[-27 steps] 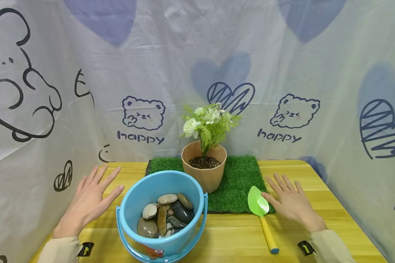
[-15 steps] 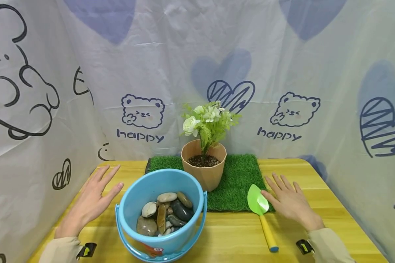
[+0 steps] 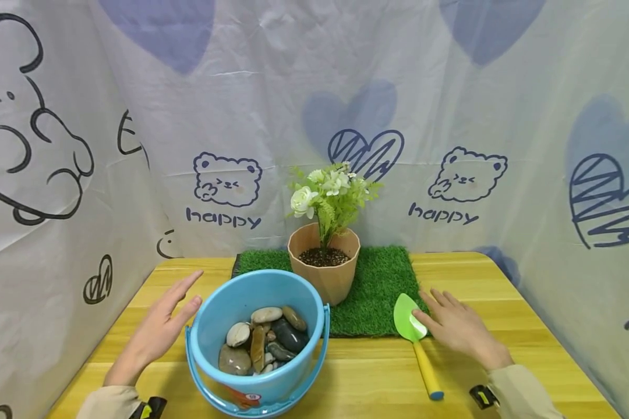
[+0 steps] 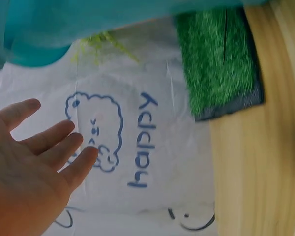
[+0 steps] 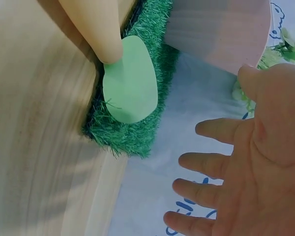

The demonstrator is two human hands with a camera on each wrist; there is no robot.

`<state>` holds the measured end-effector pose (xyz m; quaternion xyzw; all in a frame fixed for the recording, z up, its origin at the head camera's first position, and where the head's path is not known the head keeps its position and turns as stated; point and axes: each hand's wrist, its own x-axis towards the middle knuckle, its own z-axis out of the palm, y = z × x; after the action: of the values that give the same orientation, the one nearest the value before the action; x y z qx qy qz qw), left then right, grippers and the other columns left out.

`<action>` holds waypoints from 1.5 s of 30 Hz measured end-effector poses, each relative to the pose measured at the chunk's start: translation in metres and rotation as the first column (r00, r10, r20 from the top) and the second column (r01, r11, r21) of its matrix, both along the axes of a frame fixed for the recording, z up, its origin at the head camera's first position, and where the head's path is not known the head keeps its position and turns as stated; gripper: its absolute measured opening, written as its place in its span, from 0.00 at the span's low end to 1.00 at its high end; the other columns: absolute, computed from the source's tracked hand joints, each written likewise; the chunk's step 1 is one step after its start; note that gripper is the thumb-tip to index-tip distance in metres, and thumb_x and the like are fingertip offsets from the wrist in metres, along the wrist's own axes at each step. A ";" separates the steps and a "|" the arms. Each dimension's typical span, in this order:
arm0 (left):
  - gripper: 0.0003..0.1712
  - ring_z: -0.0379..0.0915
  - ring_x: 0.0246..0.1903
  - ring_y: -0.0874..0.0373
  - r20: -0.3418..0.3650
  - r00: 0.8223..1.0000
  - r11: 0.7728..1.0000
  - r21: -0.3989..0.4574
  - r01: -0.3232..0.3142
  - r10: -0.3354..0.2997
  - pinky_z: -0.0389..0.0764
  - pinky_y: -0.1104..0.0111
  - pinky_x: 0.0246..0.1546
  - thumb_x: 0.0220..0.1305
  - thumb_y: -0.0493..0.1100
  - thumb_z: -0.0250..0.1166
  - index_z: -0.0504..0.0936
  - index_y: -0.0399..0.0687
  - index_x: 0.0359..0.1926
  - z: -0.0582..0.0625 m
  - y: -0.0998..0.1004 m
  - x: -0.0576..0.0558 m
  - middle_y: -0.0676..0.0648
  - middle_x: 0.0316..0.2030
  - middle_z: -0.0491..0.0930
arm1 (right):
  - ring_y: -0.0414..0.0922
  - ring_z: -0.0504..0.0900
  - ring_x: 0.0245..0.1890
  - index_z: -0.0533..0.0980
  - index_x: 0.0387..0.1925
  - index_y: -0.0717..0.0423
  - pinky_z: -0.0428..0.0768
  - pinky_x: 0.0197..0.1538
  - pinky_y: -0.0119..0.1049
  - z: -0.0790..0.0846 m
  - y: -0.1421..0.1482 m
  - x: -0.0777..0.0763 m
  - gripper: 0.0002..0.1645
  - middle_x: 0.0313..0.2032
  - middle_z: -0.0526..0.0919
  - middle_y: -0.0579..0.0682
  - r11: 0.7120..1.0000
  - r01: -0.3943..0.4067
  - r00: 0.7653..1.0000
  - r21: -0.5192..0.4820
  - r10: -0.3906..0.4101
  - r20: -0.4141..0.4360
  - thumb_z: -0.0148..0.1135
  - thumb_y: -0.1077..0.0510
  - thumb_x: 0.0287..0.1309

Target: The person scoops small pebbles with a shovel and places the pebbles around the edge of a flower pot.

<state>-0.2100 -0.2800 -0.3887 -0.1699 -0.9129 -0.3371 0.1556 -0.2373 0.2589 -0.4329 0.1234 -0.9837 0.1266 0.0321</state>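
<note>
My left hand hovers just left of a blue bucket, fingers straight and thumb toward the rim. Inside the bucket lie several smooth stones, grey, white, brown and black. In the left wrist view my left hand has its fingers spread and holds nothing. My right hand is beside a small trowel with a green blade and yellow handle, its thumb overlapping the blade's edge in the head view. The right wrist view shows the right hand with an empty palm, apart from the trowel blade.
Behind the bucket, a peach flowerpot with dark soil holds white flowers and green leaves. It stands on a green turf mat on the wooden table. A printed white curtain encloses the back and sides.
My left hand has turned more edge-on and moved slightly right toward the bucket. The right hand has shifted a little left and its fingers have dipped. Bucket, pot and trowel stay put.
</note>
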 end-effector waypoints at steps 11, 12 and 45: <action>0.31 0.68 0.63 0.36 0.042 0.986 0.980 0.122 0.155 -0.161 0.77 0.52 0.55 0.73 0.42 0.49 0.58 0.47 0.75 -0.012 0.024 0.002 0.37 0.71 0.63 | 0.69 0.69 0.63 0.67 0.68 0.60 0.70 0.56 0.69 -0.004 -0.002 -0.002 0.42 0.65 0.68 0.69 1.000 0.004 0.999 0.004 -0.004 0.052 0.41 0.32 0.69; 0.32 0.68 0.63 0.35 0.035 0.985 0.977 0.137 0.166 -0.172 0.78 0.51 0.54 0.72 0.40 0.49 0.58 0.46 0.75 -0.013 0.024 0.002 0.35 0.70 0.63 | 0.69 0.70 0.62 0.68 0.68 0.60 0.71 0.55 0.69 -0.004 -0.002 -0.002 0.43 0.65 0.69 0.69 1.000 0.005 0.999 0.004 -0.005 0.052 0.41 0.31 0.69; 0.42 0.80 0.50 0.39 -0.122 0.978 0.940 0.278 0.196 -0.168 0.84 0.60 0.43 0.51 0.30 0.46 0.64 0.43 0.72 -0.031 0.080 -0.005 0.33 0.59 0.77 | 0.37 0.66 0.18 0.74 0.18 0.43 0.64 0.22 0.31 -0.025 -0.003 0.016 0.19 0.16 0.70 0.40 0.997 -0.053 0.969 -0.059 0.066 0.237 0.64 0.40 0.57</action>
<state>-0.2148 -0.2003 -0.4197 -0.2450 -0.8257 -0.4710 0.1909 -0.2214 0.2564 -0.4579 0.1358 -0.9727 0.1671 -0.0868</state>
